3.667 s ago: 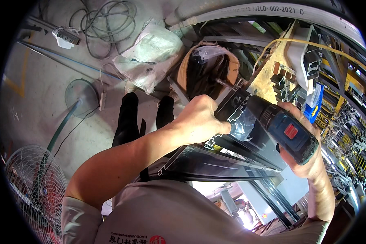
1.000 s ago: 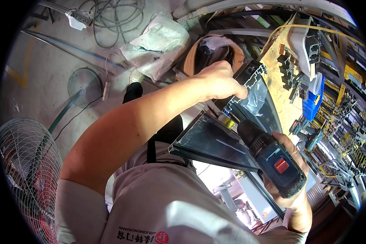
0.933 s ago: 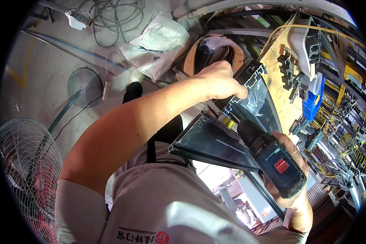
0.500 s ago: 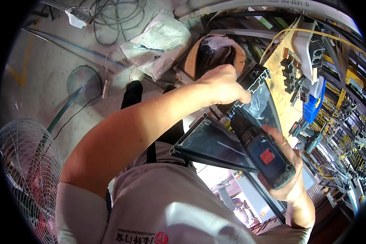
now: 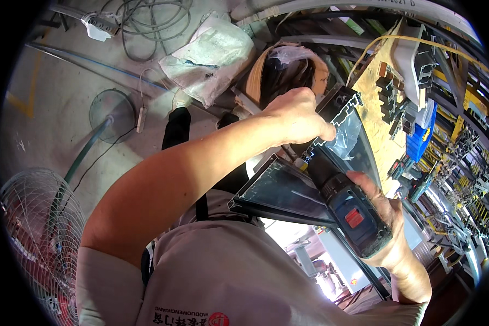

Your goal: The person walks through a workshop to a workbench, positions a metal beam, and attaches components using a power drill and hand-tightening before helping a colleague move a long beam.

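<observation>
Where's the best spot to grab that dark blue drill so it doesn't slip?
Probably the handle under the body of the cordless drill, reached from the person's right. The right hand wraps it there already, nose aimed up-left at the dark aluminium frame profile. The left hand steadies the frame's end.

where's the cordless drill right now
In the head view, the cordless drill sits right of centre, gripped in the right hand, its nose against the dark metal frame profile just below the left hand.
</observation>
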A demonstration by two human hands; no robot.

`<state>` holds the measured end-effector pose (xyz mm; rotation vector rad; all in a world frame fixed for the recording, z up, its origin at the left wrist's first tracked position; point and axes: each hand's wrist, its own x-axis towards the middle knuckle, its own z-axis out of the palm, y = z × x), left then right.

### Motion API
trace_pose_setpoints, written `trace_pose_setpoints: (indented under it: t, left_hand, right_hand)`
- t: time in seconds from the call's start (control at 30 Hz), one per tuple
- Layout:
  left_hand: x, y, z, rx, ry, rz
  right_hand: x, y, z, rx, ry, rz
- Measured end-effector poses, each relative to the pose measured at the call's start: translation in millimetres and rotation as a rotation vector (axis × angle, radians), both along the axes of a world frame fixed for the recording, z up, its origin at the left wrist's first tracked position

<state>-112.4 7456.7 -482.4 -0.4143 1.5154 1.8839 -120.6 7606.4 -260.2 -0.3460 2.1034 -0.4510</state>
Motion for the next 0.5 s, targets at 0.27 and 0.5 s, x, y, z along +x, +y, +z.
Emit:
trace_pose_setpoints:
  t: [0.27, 0.5]
  left_hand:
    - [1.1, -0.5, -0.4, 0.014, 0.012, 0.013]
    - [-0.7, -5.8, 4.9, 0.099, -0.049, -0.016]
  right_hand:
    - [6.8, 5.8, 0.6, 0.024, -0.096, -0.257]
    - [1.5, 7.6, 1.5, 0.033, -0.152, -0.210]
